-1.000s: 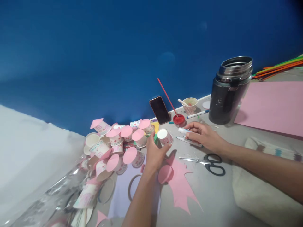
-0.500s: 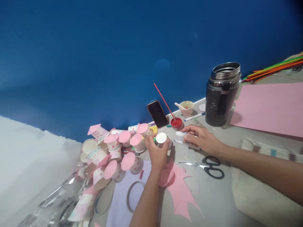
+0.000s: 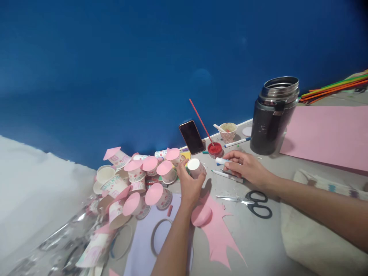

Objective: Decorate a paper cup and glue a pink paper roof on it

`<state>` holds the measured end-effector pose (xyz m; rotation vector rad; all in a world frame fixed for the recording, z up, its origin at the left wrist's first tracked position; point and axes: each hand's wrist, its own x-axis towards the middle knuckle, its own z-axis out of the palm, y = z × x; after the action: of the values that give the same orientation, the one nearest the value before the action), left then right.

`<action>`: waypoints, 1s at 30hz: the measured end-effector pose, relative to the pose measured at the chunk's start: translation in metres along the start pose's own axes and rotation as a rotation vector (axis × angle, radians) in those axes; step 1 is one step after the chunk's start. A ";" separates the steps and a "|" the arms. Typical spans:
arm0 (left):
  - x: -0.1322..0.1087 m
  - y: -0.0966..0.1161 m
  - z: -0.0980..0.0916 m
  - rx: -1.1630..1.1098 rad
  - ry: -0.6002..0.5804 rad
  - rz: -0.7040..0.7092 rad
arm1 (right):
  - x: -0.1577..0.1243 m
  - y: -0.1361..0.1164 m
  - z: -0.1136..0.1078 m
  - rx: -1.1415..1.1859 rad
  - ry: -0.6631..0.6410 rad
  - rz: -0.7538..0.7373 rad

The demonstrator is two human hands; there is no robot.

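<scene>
My left hand [image 3: 190, 186] grips a small paper cup [image 3: 194, 168] between thumb and fingers, its white round base turned up toward me. In my right hand [image 3: 248, 166] is a short white tube [image 3: 220, 161], perhaps a glue stick, pinched with its white end pointing left toward the cup. Just under that hand an uncapped marker [image 3: 227, 175] lies on the table. Pink paper discs [image 3: 201, 215] and a jagged pink paper offcut [image 3: 220, 234] are beside my left forearm. Black-handled scissors [image 3: 247, 201] lie partly open below my right hand.
Several paper cups with pink disc tops [image 3: 135, 170] crowd the left. At the back stand a phone [image 3: 191, 137], a red paint pot [image 3: 215, 149] with a brush, a patterned cup [image 3: 228, 134] and a black flask [image 3: 271, 122]. Pink sheets [image 3: 324, 138] and a cloth bag [image 3: 304, 214] are right.
The cup in my left hand has tilted slightly, showing more of its side. My right hand, with the white tube, has barely moved. The view has shifted a little.
</scene>
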<state>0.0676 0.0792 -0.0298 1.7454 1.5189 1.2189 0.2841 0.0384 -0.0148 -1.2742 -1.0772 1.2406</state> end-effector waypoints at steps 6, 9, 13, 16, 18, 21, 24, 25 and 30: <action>-0.003 -0.012 -0.003 -0.022 -0.004 0.003 | -0.002 -0.002 -0.001 -0.014 -0.008 0.032; -0.001 -0.017 0.000 -0.016 0.004 0.026 | -0.004 -0.004 -0.001 -0.021 -0.019 0.042; 0.003 -0.021 0.002 0.003 0.021 0.049 | -0.005 -0.007 0.000 -0.013 -0.018 0.038; 0.002 -0.016 0.001 0.023 0.047 0.076 | -0.005 -0.009 0.000 -0.040 -0.008 0.003; -0.002 -0.009 -0.001 0.035 0.073 0.114 | -0.007 -0.013 0.000 -0.094 0.002 -0.007; -0.011 0.002 -0.004 0.104 0.096 0.263 | -0.013 -0.020 -0.001 -0.188 0.011 -0.031; -0.021 0.012 -0.007 0.270 0.093 0.441 | -0.020 -0.028 -0.001 -0.283 0.053 -0.141; -0.024 0.015 -0.008 0.325 0.080 0.476 | -0.022 -0.030 0.000 -0.320 0.069 -0.188; -0.032 0.023 -0.014 0.486 -0.005 0.534 | -0.033 -0.030 0.005 -0.457 0.057 -0.337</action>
<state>0.0679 0.0410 -0.0133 2.5953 1.4779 1.1309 0.2783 0.0089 0.0180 -1.3786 -1.5188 0.7215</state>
